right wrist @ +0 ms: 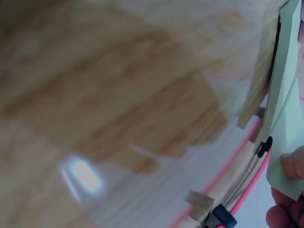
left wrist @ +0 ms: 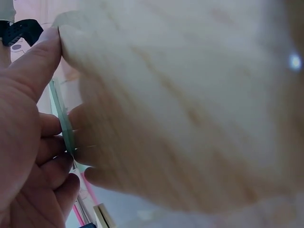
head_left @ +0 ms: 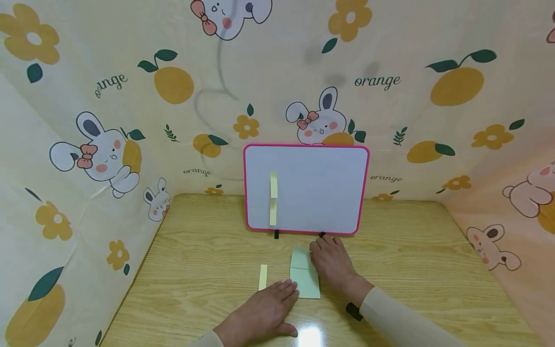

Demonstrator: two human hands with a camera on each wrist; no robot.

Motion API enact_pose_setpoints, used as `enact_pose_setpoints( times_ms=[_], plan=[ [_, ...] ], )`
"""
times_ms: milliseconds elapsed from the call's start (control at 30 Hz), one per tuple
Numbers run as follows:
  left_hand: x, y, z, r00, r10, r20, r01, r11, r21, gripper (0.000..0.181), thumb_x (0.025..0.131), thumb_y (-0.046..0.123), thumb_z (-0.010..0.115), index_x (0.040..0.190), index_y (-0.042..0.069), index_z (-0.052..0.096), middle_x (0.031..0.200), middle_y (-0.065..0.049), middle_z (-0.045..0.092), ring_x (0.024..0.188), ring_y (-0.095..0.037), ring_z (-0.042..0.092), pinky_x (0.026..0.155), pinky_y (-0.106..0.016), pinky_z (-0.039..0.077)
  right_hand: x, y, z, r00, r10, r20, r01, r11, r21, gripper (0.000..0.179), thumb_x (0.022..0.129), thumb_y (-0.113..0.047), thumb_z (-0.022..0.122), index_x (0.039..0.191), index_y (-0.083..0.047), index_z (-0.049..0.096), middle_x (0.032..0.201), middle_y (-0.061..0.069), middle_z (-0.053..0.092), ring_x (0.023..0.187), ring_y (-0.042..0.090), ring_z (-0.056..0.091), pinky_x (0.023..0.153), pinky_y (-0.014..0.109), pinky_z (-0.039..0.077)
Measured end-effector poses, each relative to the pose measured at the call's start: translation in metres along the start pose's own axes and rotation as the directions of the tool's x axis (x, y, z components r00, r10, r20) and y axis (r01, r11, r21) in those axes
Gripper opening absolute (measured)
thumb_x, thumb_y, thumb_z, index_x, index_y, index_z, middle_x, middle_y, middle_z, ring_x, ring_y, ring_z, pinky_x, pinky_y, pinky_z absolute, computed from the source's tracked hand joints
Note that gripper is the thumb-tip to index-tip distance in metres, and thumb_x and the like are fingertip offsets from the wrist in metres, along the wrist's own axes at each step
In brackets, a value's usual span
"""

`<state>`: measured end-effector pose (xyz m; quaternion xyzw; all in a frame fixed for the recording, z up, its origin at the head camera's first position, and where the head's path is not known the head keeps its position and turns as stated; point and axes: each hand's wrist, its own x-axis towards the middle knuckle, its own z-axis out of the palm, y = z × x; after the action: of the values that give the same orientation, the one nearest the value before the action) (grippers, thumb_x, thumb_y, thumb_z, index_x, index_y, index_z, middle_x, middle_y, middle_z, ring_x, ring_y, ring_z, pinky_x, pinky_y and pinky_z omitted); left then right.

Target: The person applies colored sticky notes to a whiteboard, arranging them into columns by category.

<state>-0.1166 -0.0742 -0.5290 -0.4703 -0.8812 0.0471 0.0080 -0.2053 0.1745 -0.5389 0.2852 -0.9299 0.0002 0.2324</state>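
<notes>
A light green sticky note pad (head_left: 307,285) lies on the table in front of the whiteboard. My right hand (head_left: 334,262) is at its upper right; in the right wrist view its thumb (right wrist: 294,164) and fingers pinch a green sheet (right wrist: 285,142) that stands away from the pad. Flat and stretched out, my left hand (head_left: 269,308) has its fingertips at the pad's lower left edge. The left wrist view shows those fingers (left wrist: 54,164) beside the pad's green edge (left wrist: 65,126). Just left of the pad lies a narrow yellow paper strip (head_left: 263,276), its lower end near the left hand.
A whiteboard (head_left: 321,188) with a pink frame stands on black feet (head_left: 276,234) at the table's back. Two yellow strips, an upper one (head_left: 273,185) and a lower one (head_left: 272,213), stick to its left part. Printed cloth (head_left: 277,72) surrounds the wooden table (head_left: 416,270).
</notes>
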Motion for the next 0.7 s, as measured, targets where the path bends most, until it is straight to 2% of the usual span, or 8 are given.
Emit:
enact_pose_setpoints(
  times_ms=[200,400,567,633,700],
  plan=[
    [0.001,0.000,0.001,1.000,-0.006,0.007,0.006,1.000,-0.008,0.088,0.100,0.075,0.042,0.155,0.006,0.051,0.161,-0.010,0.050,0.154,-0.022,0.043,0.126,-0.033,0.037,0.003,0.004,-0.009,0.999,0.028,-0.024,-0.028,1.000,-0.001,0.013,0.094,-0.011,0.076,0.091,-0.006,0.063,0.085,0.008,0.063,0.087,0.030,0.059,0.077,0.042,0.049],
    [-0.001,-0.001,0.000,1.000,-0.012,0.023,0.013,0.999,-0.036,0.088,0.100,0.075,0.043,0.156,0.006,0.050,0.162,-0.010,0.049,0.154,-0.022,0.042,0.127,-0.033,0.036,0.005,0.011,-0.020,0.993,0.101,-0.057,-0.100,0.994,0.036,0.015,0.092,-0.011,0.078,0.091,-0.007,0.064,0.083,0.006,0.063,0.082,0.028,0.056,0.070,0.038,0.044],
    [-0.001,-0.002,0.000,1.000,-0.005,0.006,0.005,0.999,-0.053,0.087,0.101,0.073,0.045,0.155,0.005,0.051,0.162,-0.011,0.050,0.154,-0.023,0.043,0.126,-0.033,0.037,0.005,0.015,-0.027,0.989,0.037,-0.144,-0.028,0.998,0.060,0.015,0.093,-0.011,0.078,0.094,-0.007,0.063,0.086,0.005,0.063,0.083,0.028,0.058,0.068,0.036,0.043],
    [-0.001,-0.001,0.000,1.000,0.001,-0.004,-0.001,0.998,-0.058,0.087,0.101,0.073,0.045,0.154,0.004,0.052,0.161,-0.012,0.050,0.153,-0.023,0.044,0.126,-0.033,0.038,0.009,0.019,-0.033,0.977,0.003,-0.212,0.010,0.998,0.062,0.012,0.097,-0.011,0.073,0.095,-0.006,0.062,0.088,0.007,0.064,0.086,0.030,0.059,0.069,0.039,0.045],
    [-0.001,-0.001,0.001,1.000,0.001,-0.003,-0.001,0.997,-0.071,0.087,0.101,0.072,0.045,0.155,0.004,0.051,0.162,-0.012,0.050,0.153,-0.024,0.043,0.126,-0.033,0.039,0.017,0.027,-0.040,0.956,-0.021,-0.294,0.038,0.998,0.052,0.011,0.104,-0.013,0.063,0.097,-0.004,0.062,0.091,0.009,0.065,0.090,0.032,0.061,0.071,0.042,0.048]
  ],
)
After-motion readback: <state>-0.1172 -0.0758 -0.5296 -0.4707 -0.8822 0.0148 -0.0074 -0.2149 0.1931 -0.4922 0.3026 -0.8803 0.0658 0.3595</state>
